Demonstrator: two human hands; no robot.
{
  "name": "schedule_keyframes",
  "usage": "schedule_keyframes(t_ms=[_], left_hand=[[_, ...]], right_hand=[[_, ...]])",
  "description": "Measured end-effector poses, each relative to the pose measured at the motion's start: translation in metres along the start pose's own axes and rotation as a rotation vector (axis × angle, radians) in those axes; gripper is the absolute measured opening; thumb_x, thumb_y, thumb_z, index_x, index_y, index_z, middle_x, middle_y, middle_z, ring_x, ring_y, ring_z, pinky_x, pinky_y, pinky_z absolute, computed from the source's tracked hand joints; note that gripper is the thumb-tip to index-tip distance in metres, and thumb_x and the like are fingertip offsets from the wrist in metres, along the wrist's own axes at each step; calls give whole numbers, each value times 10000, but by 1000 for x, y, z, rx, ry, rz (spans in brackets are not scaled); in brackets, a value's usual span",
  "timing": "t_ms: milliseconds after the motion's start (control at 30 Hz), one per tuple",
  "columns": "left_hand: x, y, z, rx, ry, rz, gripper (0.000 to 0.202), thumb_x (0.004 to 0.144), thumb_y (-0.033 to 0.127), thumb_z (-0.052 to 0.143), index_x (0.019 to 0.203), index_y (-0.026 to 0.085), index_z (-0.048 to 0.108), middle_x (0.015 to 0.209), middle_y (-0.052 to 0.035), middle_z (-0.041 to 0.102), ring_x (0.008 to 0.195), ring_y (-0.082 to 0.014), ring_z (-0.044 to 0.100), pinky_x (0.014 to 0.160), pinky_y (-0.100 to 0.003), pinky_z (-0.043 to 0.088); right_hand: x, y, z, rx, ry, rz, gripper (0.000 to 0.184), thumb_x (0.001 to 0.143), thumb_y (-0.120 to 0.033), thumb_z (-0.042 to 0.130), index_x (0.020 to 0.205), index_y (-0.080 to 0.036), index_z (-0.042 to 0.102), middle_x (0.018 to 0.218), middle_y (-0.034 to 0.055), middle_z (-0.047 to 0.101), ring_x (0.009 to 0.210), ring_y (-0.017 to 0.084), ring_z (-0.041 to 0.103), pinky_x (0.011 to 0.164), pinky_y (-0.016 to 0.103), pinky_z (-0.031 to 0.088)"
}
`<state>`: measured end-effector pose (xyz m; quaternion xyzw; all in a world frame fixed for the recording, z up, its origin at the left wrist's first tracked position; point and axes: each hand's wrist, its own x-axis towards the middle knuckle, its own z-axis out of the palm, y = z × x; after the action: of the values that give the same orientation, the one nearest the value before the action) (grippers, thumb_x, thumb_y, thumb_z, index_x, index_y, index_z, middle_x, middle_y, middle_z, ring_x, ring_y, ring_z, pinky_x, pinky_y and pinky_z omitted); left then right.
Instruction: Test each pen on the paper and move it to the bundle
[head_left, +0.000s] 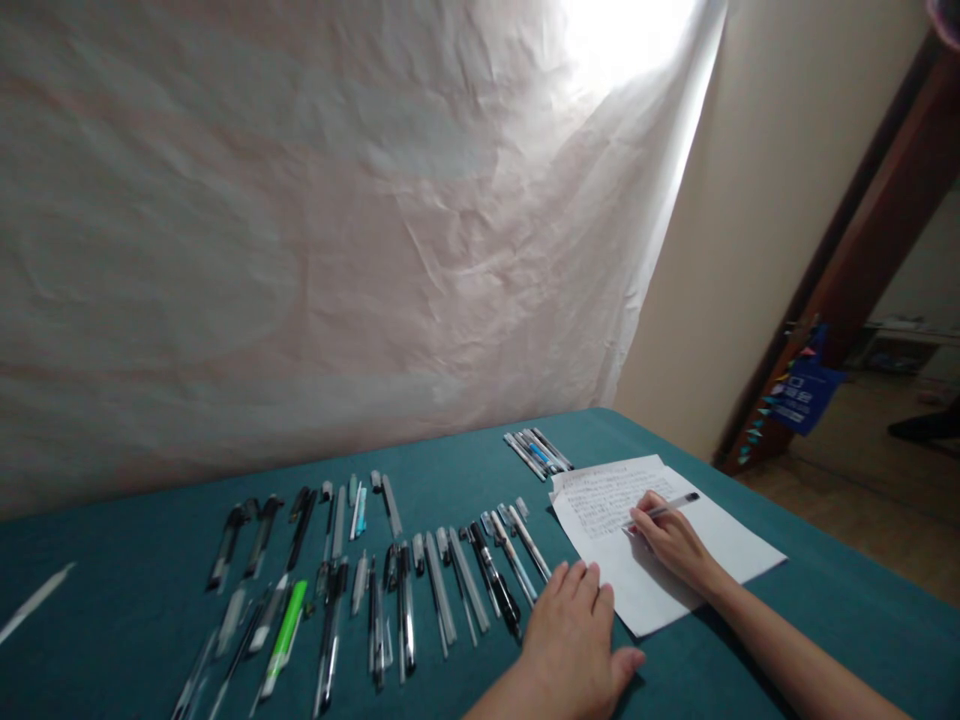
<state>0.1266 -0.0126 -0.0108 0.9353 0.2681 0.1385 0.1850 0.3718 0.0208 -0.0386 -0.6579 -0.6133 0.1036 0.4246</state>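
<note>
A table [862, 600] covered in teal cloth is standing against a creased white backdrop [300, 250], with a wooden door frame [885, 220] opening to the right. On the table's right part a sheet of paper [720, 545] is lying at an angle. The right hand [675, 548] is resting on it, its fingers [643, 520] pinching a pen [675, 504] whose tip is meeting the paper near the middle.

Progress, judged from the paper: the upper part is carrying lines of handwriting, too small to read — the lower part is showing blank.

The left hand [574, 625] is lying palm down at the paper's lower left edge, fingers pressed together and flat, holding nothing. Just to its left, many loose pens [405, 590] are lying in rough rows, among them a green marker [287, 625]. A smaller bunch of pens [538, 452] is lying just beyond the paper's top corner.

No container is showing in view — every pen is lying directly on the cloth. A blue item [802, 395] is hanging by the door frame.
</note>
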Motion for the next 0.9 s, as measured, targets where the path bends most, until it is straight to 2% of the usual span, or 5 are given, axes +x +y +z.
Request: schedule_keyframes(t_ms=[267, 500, 900], left_hand=[[-1, 0, 1, -4, -2, -7, 668, 814, 600, 311, 1282, 130, 395, 1386, -111, 326, 1279, -263, 245, 1073, -415, 156], [-1, -2, 2, -8, 10, 5, 659, 819, 596, 304, 1279, 134, 399, 1377, -114, 341, 1276, -264, 253, 1069, -425, 164], [0, -1, 2, 0, 1, 5, 662, 819, 598, 293, 1284, 137, 390, 1386, -107, 328, 1280, -264, 244, 1072, -420, 156]], right_hand=[[1, 3, 0, -12, 7, -19, 207, 778, -291, 432, 590, -207, 460, 508, -34, 490, 488, 132, 460, 505, 258, 357], [1, 5, 1, -18, 13, -22, 215, 789, -312, 434, 605, -204, 458, 559, -22, 529, 549, 139, 490, 571, 264, 373], [0, 3, 1, 17, 5, -17, 228, 797, -311, 440, 596, -205, 456, 507, -41, 482, 496, 128, 462, 517, 249, 359]])
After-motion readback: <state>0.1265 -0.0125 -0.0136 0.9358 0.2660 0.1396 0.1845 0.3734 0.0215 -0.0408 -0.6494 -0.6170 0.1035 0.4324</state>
